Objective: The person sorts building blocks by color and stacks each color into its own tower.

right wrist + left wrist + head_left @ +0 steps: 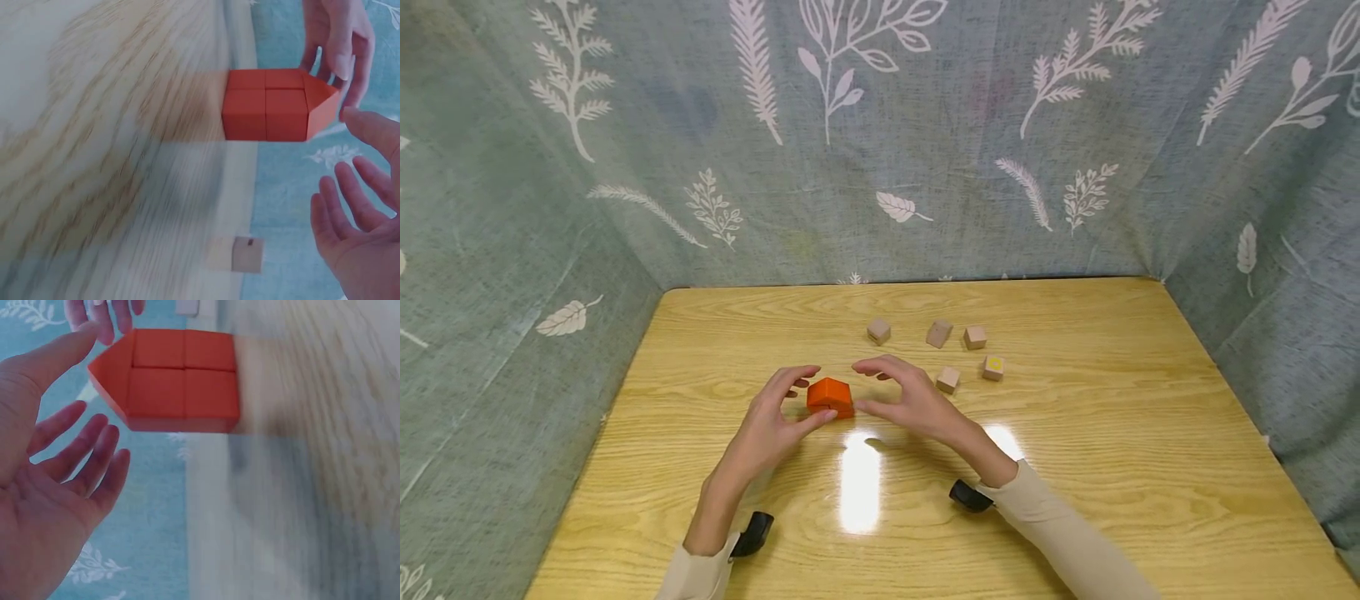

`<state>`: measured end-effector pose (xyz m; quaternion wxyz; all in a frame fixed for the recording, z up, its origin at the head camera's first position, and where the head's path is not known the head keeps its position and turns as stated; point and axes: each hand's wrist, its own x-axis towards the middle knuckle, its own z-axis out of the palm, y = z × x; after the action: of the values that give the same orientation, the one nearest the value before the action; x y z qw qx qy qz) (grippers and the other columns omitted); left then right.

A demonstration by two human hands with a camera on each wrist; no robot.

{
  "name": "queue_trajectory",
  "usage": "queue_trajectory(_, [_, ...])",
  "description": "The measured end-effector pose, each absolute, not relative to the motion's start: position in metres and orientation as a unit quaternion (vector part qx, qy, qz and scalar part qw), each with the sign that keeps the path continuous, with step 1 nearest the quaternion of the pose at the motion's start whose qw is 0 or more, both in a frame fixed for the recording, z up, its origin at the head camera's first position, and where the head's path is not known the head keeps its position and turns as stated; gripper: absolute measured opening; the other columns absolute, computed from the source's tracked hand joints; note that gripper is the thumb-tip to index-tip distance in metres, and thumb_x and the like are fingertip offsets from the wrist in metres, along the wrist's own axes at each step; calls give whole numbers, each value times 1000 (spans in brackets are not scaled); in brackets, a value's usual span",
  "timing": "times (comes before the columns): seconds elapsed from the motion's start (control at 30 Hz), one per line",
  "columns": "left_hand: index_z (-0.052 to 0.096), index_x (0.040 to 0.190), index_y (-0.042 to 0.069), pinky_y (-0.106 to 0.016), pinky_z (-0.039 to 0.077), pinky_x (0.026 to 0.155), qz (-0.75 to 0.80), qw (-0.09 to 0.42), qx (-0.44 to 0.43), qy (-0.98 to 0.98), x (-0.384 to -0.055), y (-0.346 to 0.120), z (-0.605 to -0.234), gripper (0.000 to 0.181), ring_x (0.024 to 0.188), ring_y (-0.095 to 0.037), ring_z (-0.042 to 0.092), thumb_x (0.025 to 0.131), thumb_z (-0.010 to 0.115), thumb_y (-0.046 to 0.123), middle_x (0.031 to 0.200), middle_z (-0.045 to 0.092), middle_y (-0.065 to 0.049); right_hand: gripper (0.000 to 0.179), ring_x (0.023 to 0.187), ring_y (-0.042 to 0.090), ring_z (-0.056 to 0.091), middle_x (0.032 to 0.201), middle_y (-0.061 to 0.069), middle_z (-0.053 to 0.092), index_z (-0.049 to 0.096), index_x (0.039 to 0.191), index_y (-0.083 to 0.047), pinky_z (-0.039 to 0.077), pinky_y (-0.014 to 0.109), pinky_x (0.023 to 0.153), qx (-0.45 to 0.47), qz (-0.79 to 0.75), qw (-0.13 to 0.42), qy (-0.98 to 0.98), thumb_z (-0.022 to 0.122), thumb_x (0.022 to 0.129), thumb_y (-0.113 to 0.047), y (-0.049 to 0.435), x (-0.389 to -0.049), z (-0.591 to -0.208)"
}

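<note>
An orange-red block stack (830, 395) stands upright on the table, built like a small house. Its body (181, 381) is several square-faced blocks in two rows, and a triangular block (321, 100) forms the peak. My left hand (772, 421) curves loosely along its left side, thumb passing in front of it in the head view. On the opposite side is my right hand (912, 398), thumb and fingers spread apart near the stack. Both wrist views show bare space between the palms and the blocks. Neither hand grips anything; whether a fingertip grazes the peak I cannot tell.
Beyond my right hand lie several plain wooden blocks, among them a cube (878, 332), a flatter piece (938, 333) and a cube with a yellow ring (993, 367). Leaf-patterned cloth (850, 200) encloses the wooden table (1075, 467) at the back and sides.
</note>
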<state>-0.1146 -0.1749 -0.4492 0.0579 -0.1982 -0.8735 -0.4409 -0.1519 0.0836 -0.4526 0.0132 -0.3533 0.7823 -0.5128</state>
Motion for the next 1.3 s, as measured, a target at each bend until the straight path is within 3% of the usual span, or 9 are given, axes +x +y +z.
queue_trajectory(0.33, [66,131,13,-42,53,87,-439,125,-234,-858,-106,-159,-435,51,108,-25,62,84,87,10,126,65,-4,43,119,36,63,133,8,65,63,133,-5,52,43,101,-343,-506,-7,791,79,93,-10,105,-149,-450])
queue_trajectory(0.63, [67,128,10,-42,58,76,-468,125,-277,-830,-101,-138,-430,45,93,-26,66,87,82,2,120,66,-5,41,119,35,63,131,10,66,63,133,-4,52,44,101,-310,-493,-18,813,76,95,-8,133,-146,-451])
queue_trajectory(0.93, [68,125,8,-41,59,78,-467,111,-303,-823,-101,-115,-429,36,98,-17,65,91,80,7,118,68,-3,41,116,37,63,129,22,65,63,133,-3,53,53,96,-274,-494,-36,824,75,94,-5,166,-140,-454])
queue_trajectory(1.3, [69,122,3,-36,58,78,-465,92,-326,-818,-106,-89,-433,31,94,-26,67,93,78,7,115,70,-8,42,114,33,64,127,15,66,63,133,-1,53,55,96,-224,-466,-78,852,75,93,-2,202,-133,-458])
